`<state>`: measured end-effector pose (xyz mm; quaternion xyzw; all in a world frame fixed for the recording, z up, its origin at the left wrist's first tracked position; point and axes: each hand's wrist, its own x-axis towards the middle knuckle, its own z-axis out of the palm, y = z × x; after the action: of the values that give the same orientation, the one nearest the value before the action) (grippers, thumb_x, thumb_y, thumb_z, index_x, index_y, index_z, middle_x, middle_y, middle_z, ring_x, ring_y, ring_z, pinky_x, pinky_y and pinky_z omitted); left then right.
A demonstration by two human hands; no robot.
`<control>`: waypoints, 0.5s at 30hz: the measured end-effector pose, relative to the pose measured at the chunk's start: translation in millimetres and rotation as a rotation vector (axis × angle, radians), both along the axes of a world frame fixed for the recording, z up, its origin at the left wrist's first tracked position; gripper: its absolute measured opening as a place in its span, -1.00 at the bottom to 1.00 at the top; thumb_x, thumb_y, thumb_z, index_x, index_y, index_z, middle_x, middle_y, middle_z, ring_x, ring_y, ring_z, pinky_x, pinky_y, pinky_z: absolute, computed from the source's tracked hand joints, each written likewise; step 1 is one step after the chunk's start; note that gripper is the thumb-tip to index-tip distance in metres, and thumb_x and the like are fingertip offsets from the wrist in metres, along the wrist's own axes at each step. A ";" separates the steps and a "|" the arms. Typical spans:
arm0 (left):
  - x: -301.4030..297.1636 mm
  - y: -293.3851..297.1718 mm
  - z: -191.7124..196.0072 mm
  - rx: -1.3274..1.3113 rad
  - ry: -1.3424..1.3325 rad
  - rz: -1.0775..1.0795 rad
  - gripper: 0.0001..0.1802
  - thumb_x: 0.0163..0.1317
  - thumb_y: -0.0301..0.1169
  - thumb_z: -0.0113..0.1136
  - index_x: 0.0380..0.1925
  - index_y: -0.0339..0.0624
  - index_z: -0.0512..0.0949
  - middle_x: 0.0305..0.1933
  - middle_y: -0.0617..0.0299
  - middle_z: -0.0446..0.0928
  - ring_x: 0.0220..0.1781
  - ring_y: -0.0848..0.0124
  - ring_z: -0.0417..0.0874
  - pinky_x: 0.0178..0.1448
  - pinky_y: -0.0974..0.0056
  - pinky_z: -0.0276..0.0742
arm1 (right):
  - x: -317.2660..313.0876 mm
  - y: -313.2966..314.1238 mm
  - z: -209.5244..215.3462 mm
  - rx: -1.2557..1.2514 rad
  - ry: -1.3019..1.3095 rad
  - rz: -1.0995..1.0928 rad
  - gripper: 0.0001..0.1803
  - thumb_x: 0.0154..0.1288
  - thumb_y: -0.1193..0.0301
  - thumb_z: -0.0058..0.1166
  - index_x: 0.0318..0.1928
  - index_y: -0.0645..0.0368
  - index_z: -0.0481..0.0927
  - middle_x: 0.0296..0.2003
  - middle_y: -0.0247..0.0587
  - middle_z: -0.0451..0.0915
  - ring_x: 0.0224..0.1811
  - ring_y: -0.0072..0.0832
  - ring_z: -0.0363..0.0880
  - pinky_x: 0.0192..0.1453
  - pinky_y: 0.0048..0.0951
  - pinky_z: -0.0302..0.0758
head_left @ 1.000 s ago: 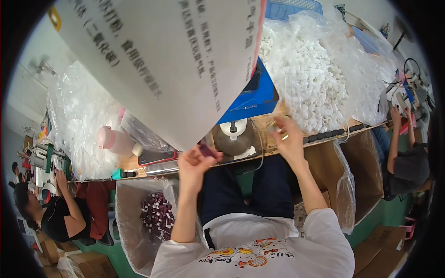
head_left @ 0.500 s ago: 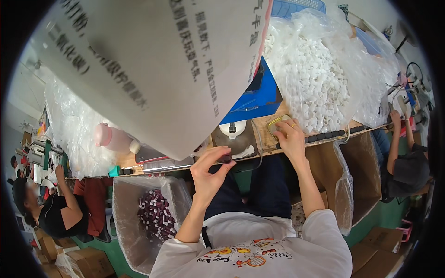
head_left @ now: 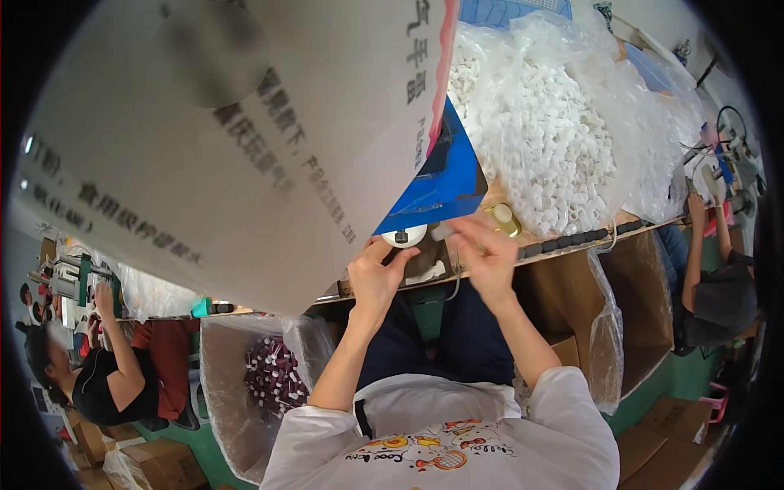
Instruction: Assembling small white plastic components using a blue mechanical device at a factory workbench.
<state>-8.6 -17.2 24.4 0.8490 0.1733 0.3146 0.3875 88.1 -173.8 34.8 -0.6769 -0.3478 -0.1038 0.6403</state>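
My left hand [head_left: 375, 276] is at the table edge, its thumb and fingers curled together beside the white round part [head_left: 406, 235] of a small machine. Whatever it pinches is hidden by the fingers. Close by on the right is my right hand [head_left: 488, 257], smeared by motion, with a small white cap [head_left: 442, 231] at its fingertips. Behind that hand lies a small yellow dish [head_left: 505, 219] with white pieces in it. The machine's blue housing [head_left: 457, 175] rises behind, partly covered by a large printed paper sheet [head_left: 327, 122].
White caps [head_left: 563, 131] are heaped in clear plastic at the right. A lined carton [head_left: 220, 367] below left holds purple tubes [head_left: 276, 376] with white ends. Another lined carton [head_left: 633, 302] stands below right. Co-workers [head_left: 114, 359] sit at both sides. The hanging sheet blocks the upper left.
My left hand has moved up to the machine; the dark purple piece in its fingers no longer shows. My right hand has left the yellow dish and moved left with a white cap. The paper has swung.
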 end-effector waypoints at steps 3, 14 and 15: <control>0.1 -0.6 -1.0 -0.003 -0.030 0.002 -0.72 -0.10 -0.46 0.55 -0.31 -0.23 0.76 -0.26 0.10 0.69 -0.17 0.09 0.62 -0.04 0.10 0.48 | -6.8 24.4 14.2 -0.037 -0.169 0.066 -0.75 0.11 0.72 0.20 -0.16 0.30 0.71 -0.14 -0.09 0.68 -0.11 -0.22 0.66 -0.01 -0.34 0.59; -1.2 -2.1 3.6 -0.034 -0.050 0.030 -0.70 -0.13 -0.45 0.56 -0.30 -0.19 0.77 -0.19 0.07 0.72 -0.10 0.11 0.64 0.04 0.11 0.50 | 20.5 29.1 3.1 -0.117 -0.257 0.058 -0.75 0.16 0.59 0.16 -0.12 0.23 0.71 -0.20 -0.10 0.69 -0.17 -0.17 0.67 -0.07 -0.26 0.57; 0.2 4.7 1.0 -0.029 -0.052 0.034 -0.70 -0.13 -0.45 0.56 -0.30 -0.19 0.77 -0.19 0.07 0.72 -0.10 0.11 0.64 0.04 0.11 0.50 | 33.1 27.9 2.7 -0.062 0.033 -0.005 -0.75 0.21 0.55 0.16 -0.09 0.24 0.73 -0.25 -0.05 0.70 -0.23 -0.16 0.68 -0.11 -0.26 0.58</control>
<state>-8.4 -12.6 25.4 0.8317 0.1823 0.3406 0.3987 121.2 -145.9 37.5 -0.6990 -0.3386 -0.0836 0.6244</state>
